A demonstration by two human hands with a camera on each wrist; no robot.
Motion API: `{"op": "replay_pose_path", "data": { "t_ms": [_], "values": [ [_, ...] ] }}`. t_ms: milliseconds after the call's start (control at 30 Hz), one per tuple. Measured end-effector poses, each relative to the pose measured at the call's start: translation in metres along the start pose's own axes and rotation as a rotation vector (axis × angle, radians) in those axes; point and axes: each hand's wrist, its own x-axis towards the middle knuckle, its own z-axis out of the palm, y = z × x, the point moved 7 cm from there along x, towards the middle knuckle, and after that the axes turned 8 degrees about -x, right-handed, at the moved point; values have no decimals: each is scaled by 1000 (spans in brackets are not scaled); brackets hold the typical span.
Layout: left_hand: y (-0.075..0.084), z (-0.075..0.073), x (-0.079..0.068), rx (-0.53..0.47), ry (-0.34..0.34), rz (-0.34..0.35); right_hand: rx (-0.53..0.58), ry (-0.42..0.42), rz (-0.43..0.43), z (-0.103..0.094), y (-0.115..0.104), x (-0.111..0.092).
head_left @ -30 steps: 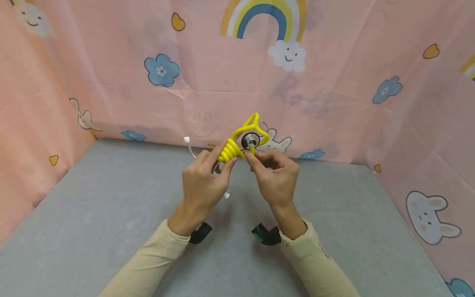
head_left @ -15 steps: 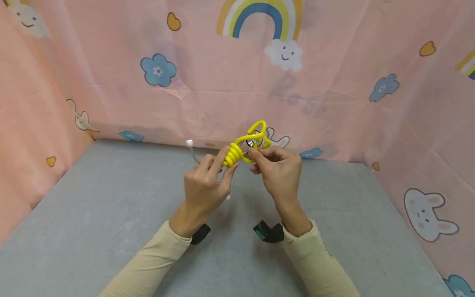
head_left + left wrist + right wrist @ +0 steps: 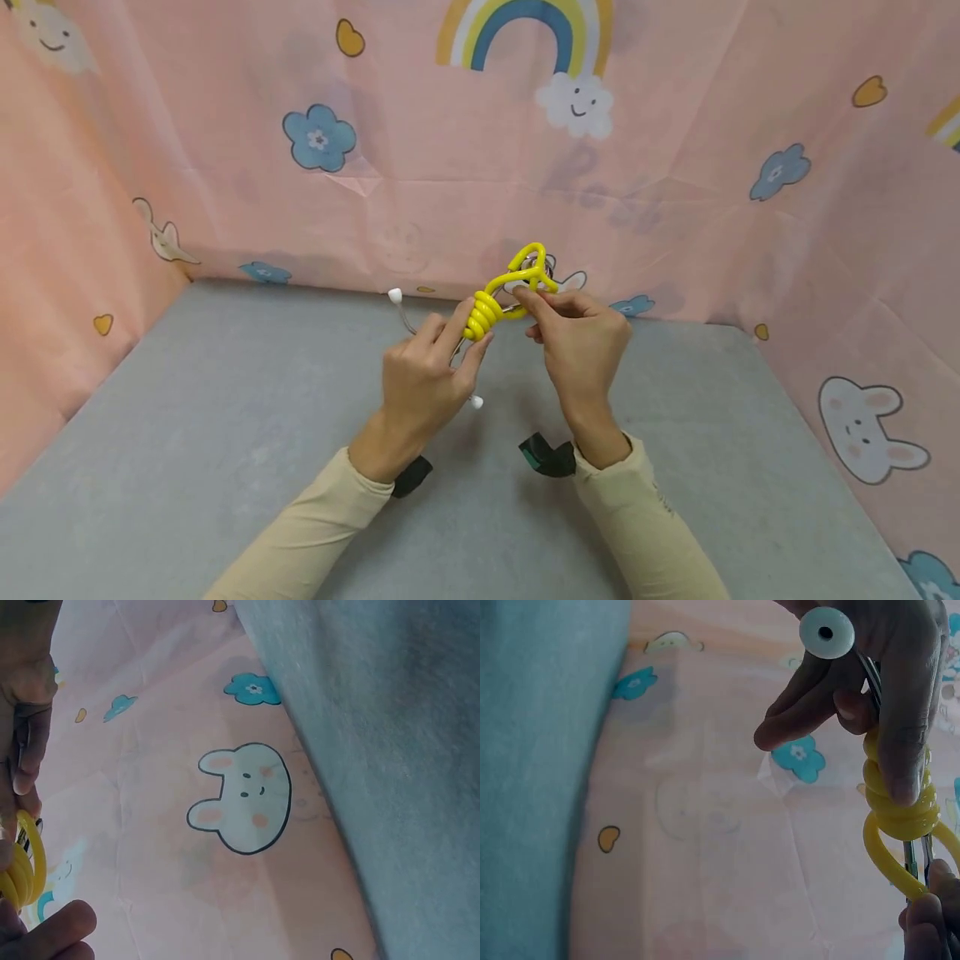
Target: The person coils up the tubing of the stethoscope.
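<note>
A stethoscope with yellow tubing is held in the air above the table, its tube wound in several tight turns round the metal ear tubes. My left hand grips the coil between thumb and fingers. White ear tips stick out past that hand, and one ear tip faces the camera in the right wrist view. At the other end, my right hand pinches the tubing beside the yellow fork. The metal chest piece is mostly hidden behind the tubing and fingers. At the left wrist view's edge, part of the yellow coil shows.
A grey table spreads below both hands. Pink printed cloth hangs behind it and along both sides. Black mounts are strapped at the wrists.
Both hands have shifted slightly right with the stethoscope. The round chest piece, plainly visible in front one second ago, has passed through the tubing loop and is now mostly behind it.
</note>
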Motion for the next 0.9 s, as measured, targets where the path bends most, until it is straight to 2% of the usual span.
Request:
{"op": "replay_pose_path", "data": {
  "t_ms": [167, 400, 600, 767, 900],
  "values": [
    [-3, 0, 3, -43, -15, -39, -28, 46, -29, -3, -1, 0],
    [-15, -1, 6, -92, -33, -121, -7, 42, -61, -6, -4, 3],
    [-23, -2, 6, -137, -57, -142, -6, 42, -153, -13, -11, 6],
    [-28, -2, 8, -170, -94, -172, -39, 2, -227, -16, -12, 12],
    [-34, -2, 9, -214, -142, -199, -117, -96, -301, -14, -13, 16]
  ]
}}
